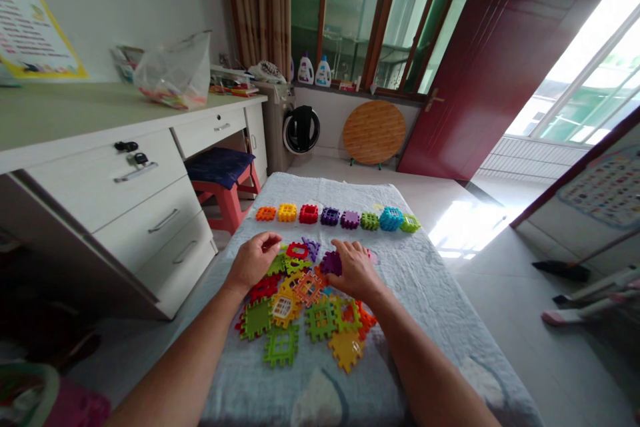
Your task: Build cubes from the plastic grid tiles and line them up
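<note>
Loose plastic tiles lie in a pile on the cloth-covered table (430,320), among them a green tile (281,345), a yellow tile (346,348) and an orange tile (309,287). My right hand (354,268) reaches over the pile's right side, its fingers on a dark purple tile (331,263). At the pile's upper left is my left hand (257,259), fingers curled, thumb and fingertips close together; whatever they pinch is too small to make out. Beyond both hands runs a row of stacked tiles, from orange (266,213) through red (309,214) to blue (391,218) and green (411,223).
A white desk (150,180) with drawers stands at the left, a plastic bag (175,73) on top. Behind the table are a stool (223,170), a washing machine (275,120) and a round wooden board (374,132). A red door (465,60) stands at the right.
</note>
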The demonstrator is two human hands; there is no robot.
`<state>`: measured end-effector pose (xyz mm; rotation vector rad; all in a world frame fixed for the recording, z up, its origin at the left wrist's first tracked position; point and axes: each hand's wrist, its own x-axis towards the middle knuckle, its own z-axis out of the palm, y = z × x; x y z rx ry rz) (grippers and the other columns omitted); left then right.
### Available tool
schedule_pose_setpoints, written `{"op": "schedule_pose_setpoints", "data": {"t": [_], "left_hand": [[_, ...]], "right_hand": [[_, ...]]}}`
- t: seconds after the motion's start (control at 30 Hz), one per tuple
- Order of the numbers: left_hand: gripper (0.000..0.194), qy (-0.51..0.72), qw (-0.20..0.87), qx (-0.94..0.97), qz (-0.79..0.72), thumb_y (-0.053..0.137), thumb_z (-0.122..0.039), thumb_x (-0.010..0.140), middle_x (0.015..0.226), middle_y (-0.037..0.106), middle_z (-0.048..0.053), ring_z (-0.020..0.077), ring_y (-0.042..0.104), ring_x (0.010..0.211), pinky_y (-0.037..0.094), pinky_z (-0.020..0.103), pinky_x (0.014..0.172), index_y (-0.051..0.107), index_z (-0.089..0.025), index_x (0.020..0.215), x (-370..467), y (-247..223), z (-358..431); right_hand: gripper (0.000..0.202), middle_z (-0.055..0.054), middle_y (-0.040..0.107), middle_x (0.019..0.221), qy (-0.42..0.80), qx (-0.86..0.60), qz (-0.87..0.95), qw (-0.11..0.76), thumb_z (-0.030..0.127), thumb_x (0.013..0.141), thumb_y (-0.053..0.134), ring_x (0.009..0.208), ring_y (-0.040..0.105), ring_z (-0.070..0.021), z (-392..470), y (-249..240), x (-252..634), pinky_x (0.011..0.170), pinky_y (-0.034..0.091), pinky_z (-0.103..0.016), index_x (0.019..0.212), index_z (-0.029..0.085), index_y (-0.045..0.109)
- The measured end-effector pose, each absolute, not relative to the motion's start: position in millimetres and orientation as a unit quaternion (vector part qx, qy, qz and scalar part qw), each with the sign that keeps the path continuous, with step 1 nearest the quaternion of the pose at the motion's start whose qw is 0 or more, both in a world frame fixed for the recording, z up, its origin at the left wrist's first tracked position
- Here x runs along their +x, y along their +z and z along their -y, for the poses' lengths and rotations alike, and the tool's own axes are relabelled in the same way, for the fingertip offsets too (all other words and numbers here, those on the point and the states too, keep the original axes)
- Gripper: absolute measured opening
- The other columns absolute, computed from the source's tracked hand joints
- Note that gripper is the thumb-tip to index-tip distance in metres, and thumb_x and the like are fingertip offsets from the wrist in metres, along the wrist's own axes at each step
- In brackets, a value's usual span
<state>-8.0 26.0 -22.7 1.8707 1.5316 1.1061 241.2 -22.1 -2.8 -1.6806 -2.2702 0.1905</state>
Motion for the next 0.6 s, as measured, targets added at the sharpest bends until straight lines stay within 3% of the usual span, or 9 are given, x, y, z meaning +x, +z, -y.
{"op": "schedule_pose_setpoints", "data": {"t": [0.27, 0.6], "left_hand": [[0.024, 0.409, 0.257, 0.675, -0.558, 0.055, -0.038, 0.075, 0.087, 0.071, 0.003, 0.0189, 0.066, 0.079, 0.052, 0.030, 0.077, 0.065, -0.021, 0.089, -8.5, -23.3, -25.6], [0.025, 0.405, 0.245, 0.685, -0.554, 0.055, -0.039, 0.076, 0.090, 0.072, 0.004, 0.0206, 0.067, 0.083, 0.052, 0.031, 0.080, 0.064, -0.021, 0.090, -9.9, -23.0, -26.4]], "right_hand": [[0.063, -0.008, 0.061, 0.107, 0.054, -0.588, 0.781, 0.203, 0.028, 0.064, 0.062, 0.097, 0.045, -0.0259, 10.9, 7.9, 250.6, 0.083, 0.032, -0.036, 0.124, 0.018, 0.047], [0.063, -0.008, 0.061, 0.112, 0.027, -0.658, 0.723, 0.210, 0.028, 0.064, 0.059, 0.103, 0.046, -0.0281, -90.6, 22.7, 301.8, 0.084, 0.030, -0.038, 0.125, 0.018, 0.046]]}}
